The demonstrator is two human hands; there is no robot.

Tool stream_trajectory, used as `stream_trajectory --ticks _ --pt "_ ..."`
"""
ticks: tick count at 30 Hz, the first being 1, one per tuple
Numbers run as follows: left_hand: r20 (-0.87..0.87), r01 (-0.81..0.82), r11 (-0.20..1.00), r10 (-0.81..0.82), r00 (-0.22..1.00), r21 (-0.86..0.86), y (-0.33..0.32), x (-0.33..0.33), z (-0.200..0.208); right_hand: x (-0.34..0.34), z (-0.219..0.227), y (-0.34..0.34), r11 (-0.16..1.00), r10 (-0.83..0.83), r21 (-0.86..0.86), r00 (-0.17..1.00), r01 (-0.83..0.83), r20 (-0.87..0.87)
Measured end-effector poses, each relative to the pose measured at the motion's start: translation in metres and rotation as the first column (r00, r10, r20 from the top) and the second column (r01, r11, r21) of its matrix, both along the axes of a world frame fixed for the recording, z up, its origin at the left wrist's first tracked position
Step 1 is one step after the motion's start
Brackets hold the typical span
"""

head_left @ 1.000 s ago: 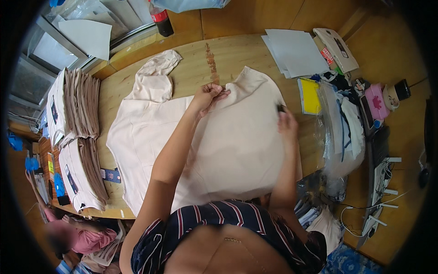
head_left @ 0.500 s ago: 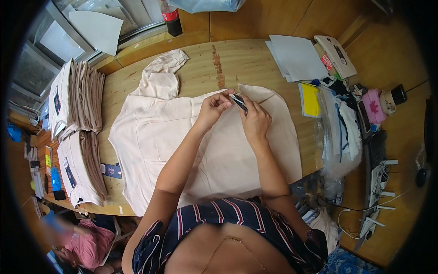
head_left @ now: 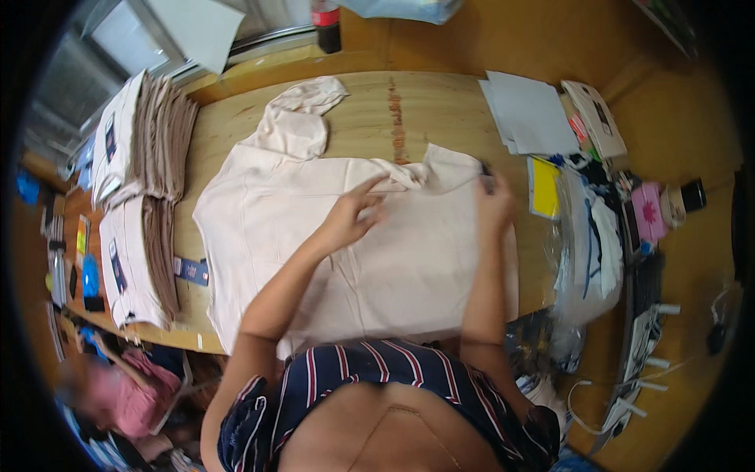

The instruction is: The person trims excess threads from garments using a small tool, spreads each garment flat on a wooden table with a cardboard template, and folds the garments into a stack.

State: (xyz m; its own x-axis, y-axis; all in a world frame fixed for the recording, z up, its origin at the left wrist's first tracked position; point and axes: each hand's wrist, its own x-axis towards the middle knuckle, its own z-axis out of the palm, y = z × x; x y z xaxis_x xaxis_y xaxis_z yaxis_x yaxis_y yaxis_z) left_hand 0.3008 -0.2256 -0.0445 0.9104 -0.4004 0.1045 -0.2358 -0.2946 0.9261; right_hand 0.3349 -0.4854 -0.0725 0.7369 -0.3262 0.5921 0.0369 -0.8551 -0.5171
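Observation:
A cream shirt (head_left: pixel 409 259) lies spread over the wooden table, with one sleeve (head_left: pixel 295 130) stretched out at the far left. My left hand (head_left: pixel 350 223) hovers over its middle, fingers apart and slightly smeared by motion, holding nothing. A bunched fold (head_left: pixel 405 176) of the cloth sits just beyond those fingers. Over the right part of the shirt, my right hand (head_left: pixel 494 206) is closed around small dark thread snips (head_left: pixel 487 179); they are blurred and partly hidden by the fingers.
Stacks of folded cream garments (head_left: pixel 138 259) stand at the left, near a dark hang tag (head_left: pixel 191 271). White sheets (head_left: pixel 531 114), a yellow packet (head_left: pixel 543 187) and plastic bags (head_left: pixel 586 236) line the right side. A bottle (head_left: pixel 326 27) is at the back. A person (head_left: pixel 130 385) sits at lower left.
My hands have parted: the right moved right with the snips, the left drew back toward me and opened. The shirt's far edge is let go and bunched. The whole view has shifted slightly.

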Motion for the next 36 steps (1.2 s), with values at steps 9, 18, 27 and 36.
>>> stream_trajectory --ticks 9,18,27,36 --pt "-0.62 0.525 0.624 -0.081 0.78 0.579 0.216 -0.171 0.021 0.042 -0.01 -0.109 0.998 -0.066 -0.036 0.898 0.056 -0.436" --pt "0.432 -0.607 0.462 0.433 0.791 0.647 0.236 -0.025 -0.024 0.109 0.023 -0.047 0.958 -0.286 -0.101 0.911 0.268 -0.298" --pt "0.287 -0.458 0.242 0.515 0.808 0.855 0.234 0.066 -0.064 0.089 -0.067 -0.047 0.84 0.198 -0.481 0.967 -0.25 -0.157" --pt "0.524 -0.621 0.194 0.385 0.76 0.759 0.223 -0.018 -0.038 0.053 0.006 -0.149 0.85 -0.445 -0.481 0.781 0.215 -0.437"
